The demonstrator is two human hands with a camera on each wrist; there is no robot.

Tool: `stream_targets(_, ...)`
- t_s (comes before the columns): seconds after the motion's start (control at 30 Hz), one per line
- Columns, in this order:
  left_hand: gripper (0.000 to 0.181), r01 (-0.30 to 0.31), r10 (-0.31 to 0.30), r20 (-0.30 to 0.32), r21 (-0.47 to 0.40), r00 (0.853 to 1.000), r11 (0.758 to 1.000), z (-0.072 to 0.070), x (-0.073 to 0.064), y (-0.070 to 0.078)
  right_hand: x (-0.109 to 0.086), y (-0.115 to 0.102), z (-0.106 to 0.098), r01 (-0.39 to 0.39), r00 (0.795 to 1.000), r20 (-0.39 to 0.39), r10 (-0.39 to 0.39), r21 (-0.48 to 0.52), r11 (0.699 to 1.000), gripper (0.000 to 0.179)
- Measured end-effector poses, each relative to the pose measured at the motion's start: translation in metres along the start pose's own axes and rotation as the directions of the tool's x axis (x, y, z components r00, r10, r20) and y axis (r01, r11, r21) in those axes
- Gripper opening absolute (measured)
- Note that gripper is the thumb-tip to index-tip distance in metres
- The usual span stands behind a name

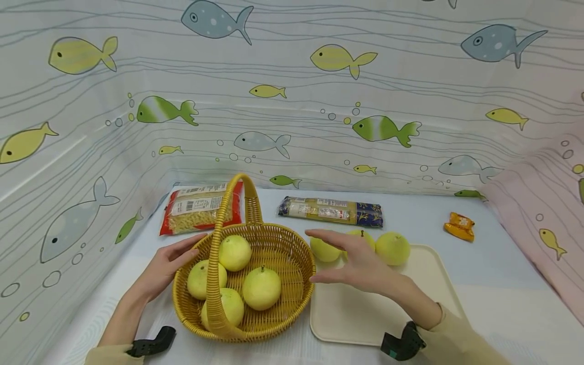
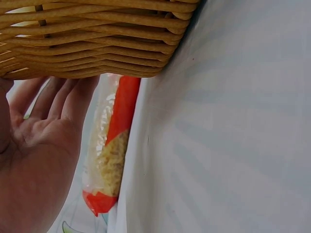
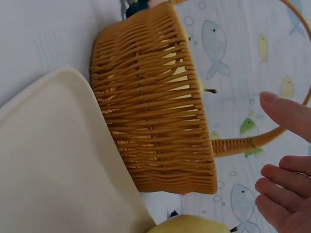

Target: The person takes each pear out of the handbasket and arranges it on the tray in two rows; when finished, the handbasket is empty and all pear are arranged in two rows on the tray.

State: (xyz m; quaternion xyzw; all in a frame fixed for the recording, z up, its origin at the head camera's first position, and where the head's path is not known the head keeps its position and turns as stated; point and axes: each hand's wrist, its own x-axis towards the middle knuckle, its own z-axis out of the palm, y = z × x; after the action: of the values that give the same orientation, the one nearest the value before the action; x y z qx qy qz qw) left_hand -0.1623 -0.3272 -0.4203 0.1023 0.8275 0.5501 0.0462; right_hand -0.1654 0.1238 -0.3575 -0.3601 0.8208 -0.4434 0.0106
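Observation:
A golden-brown wicker basket (image 1: 269,330) with a tall hoop handle stands in front of the person. Several round yellow-green fruits (image 1: 262,288) lie in its left and middle part. The left hand (image 1: 171,261) rests against the basket's left side, its fingers stretched along the wicker in the left wrist view. To the right of the basket, the right hand (image 1: 353,261) holds nothing, thumb and fingers spread apart. A gap separates it from the basket wall (image 3: 150,107) in the right wrist view. Behind that hand are three more fruits (image 1: 393,248), partly covered.
A cream tray (image 1: 351,317) lies right of the basket, with fruits at its back edge. A red-edged pasta bag (image 1: 191,208), a long pasta pack (image 1: 330,211) and a small orange packet (image 1: 459,227) lie farther back. Fish-patterned curtain (image 1: 292,152) encloses the table.

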Motion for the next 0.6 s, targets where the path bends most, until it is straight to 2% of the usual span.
stream_targets(0.3, 0.049, 0.018, -0.018, 0.000, -0.017, 1.000, 1.000, 0.000, 0.001, -0.001, 0.019, -0.006, 0.026, 0.061, 0.996, 0.067, -0.056, -0.063, 0.996, 0.083)
stream_targets(0.6, 0.048, 0.002, -0.002, 0.001, -0.002, 1.000, 1.000, 0.000, 0.000, -0.002, 0.032, -0.003, 0.046, 0.051, 0.993, 0.111, -0.045, -0.058, 0.997, 0.081)
